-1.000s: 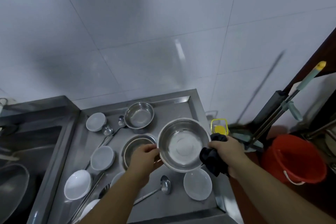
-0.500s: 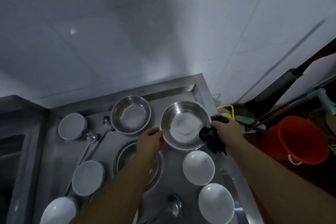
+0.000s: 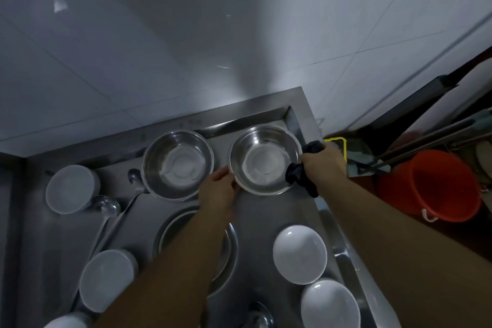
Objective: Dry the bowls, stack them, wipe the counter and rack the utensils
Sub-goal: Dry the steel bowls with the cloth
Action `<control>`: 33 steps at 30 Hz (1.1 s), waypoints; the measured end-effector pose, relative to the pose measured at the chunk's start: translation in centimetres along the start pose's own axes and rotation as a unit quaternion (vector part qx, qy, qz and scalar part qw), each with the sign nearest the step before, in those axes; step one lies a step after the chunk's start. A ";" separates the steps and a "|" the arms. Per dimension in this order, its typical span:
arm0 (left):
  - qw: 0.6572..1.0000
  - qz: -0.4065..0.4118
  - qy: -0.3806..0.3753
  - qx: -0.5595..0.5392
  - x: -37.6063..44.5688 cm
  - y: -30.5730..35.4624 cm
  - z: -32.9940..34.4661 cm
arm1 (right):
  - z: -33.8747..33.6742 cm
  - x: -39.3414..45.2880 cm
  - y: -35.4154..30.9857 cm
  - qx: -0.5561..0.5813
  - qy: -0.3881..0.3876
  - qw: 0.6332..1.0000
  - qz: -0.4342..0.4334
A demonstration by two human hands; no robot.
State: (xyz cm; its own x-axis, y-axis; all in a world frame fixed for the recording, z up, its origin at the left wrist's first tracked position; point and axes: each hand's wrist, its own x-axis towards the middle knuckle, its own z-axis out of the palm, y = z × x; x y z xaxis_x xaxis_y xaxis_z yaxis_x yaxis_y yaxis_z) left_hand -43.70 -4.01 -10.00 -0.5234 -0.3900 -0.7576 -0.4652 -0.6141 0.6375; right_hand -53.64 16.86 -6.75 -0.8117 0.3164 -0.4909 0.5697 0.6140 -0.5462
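A slip is judged the main risk: the steel bowl (image 3: 266, 160) is held only by its rim from two sides, so if either hold loosens while it is near the back right corner of the steel surface (image 3: 266, 210), it could tip or drop with a clatter against the second steel bowl (image 3: 177, 164) just beside it on the left. The dark cloth (image 3: 303, 173) is bunched between the right hand (image 3: 323, 165) and the rim, and a smooth wet rim against cloth is judged likely to slide. A forearm could also brush the white bowls (image 3: 299, 254) near the right edge and push one off. The left hand (image 3: 217, 190) is set at the bowl's near left rim, its fingers (image 3: 226, 172) curled onto the edge, though whether they pinch it or only steady it cannot be told. The right hand's fingers are clamped around the cloth and pressed at the bowl's right rim. Whether the bowl rests on the surface or is held just above it cannot be told.
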 end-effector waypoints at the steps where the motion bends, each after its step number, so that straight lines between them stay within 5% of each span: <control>1: 1.000 0.003 0.007 -0.003 0.4 -0.2 0.2 | 0.2 0.4 -0.1 -0.005 0.002 1.000 -0.001; 14: 0.996 0.024 0.073 0.042 2.2 -2.4 0.4 | -0.1 -0.3 0.7 0.003 0.015 1.000 -0.020; 24: 0.947 0.013 0.066 0.314 -2.4 -1.3 -6.2 | -1.9 -7.3 1.7 -0.046 0.014 0.992 -0.113; 33: 0.949 0.029 0.148 0.275 -2.3 2.7 -13.7 | 3.7 -14.7 0.4 -0.065 -0.111 0.978 -0.165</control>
State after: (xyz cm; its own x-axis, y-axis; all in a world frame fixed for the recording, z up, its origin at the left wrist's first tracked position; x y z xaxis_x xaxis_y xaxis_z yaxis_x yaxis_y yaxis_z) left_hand -33.94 -14.14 -8.44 -0.3740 -0.6383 -0.6729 -0.7870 -0.1653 0.5943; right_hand -40.97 9.74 -2.25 -0.8919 -0.0702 -0.4467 0.2495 0.7474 -0.6157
